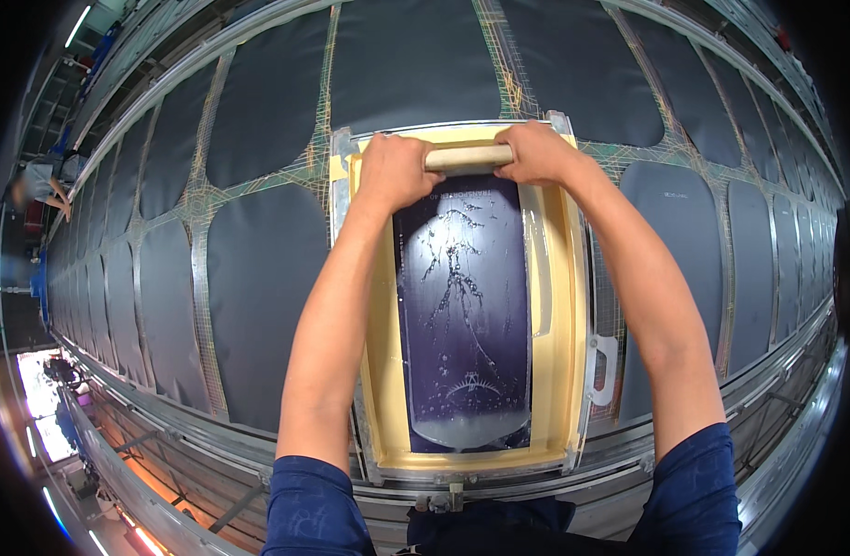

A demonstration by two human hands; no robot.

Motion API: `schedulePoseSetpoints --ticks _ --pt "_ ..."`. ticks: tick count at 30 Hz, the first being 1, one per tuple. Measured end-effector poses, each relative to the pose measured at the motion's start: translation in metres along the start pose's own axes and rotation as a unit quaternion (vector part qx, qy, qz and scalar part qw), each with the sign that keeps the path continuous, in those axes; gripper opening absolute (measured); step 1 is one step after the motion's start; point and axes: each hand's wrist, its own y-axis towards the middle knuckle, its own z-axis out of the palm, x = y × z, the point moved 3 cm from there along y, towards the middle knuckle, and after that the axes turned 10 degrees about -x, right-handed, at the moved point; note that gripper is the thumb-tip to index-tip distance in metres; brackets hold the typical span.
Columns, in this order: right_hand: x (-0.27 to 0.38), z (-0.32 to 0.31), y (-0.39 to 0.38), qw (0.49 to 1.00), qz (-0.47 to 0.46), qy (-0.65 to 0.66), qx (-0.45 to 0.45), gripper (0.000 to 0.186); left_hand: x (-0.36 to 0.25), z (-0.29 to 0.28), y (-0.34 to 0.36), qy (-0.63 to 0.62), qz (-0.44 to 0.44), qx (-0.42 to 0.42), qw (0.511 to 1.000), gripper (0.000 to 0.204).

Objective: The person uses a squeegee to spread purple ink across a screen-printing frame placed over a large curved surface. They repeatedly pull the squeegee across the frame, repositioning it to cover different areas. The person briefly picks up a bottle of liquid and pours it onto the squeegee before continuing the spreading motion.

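Both my arms reach forward over a screen printing frame with a metal rim and yellow borders. At its far end, my left hand is closed round the left part of a squeegee with a pale handle. Closed round the right part is my right hand. The squeegee lies crosswise over the dark purple mesh, its blade mostly hidden by handle and hands. Clear wet fluid with streaks and bubbles spreads over the mesh, and a pale pool of it lies along the near end.
Dark grey panels lie in two rows along the long table, with gridded strips between them. A metal rail runs along the near edge. A white handle-like loop sits right of the frame. Another person stands far left.
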Motion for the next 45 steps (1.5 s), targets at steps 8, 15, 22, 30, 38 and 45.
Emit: schedulePoseSetpoints --ticks 8,15,22,30,38,45 --pt "0.063 0.041 -0.16 0.999 -0.032 0.013 -0.022 0.026 -0.07 -0.016 -0.159 -0.049 0.017 -0.007 0.999 0.019" --pt "0.129 0.105 -0.339 0.994 -0.077 0.028 -0.074 0.025 -0.152 -0.038 -0.345 -0.094 0.005 -0.028 0.995 0.018" --pt "0.129 0.079 -0.383 0.985 0.012 0.13 -0.112 0.057 -0.169 -0.052 -0.387 -0.042 0.014 0.009 0.999 0.031" --pt "-0.008 0.09 -0.349 0.851 0.366 0.123 -0.355 0.036 -0.167 -0.054 -0.382 -0.031 0.044 0.046 0.997 0.036" --pt "0.039 0.043 -0.346 0.852 0.332 0.155 -0.374 0.028 -0.143 -0.081 -0.412 -0.105 0.007 -0.035 0.994 0.039" --pt "0.171 0.134 -0.276 0.843 0.232 0.195 -0.444 0.023 -0.005 -0.124 -0.469 -0.068 -0.014 -0.018 0.997 0.044"
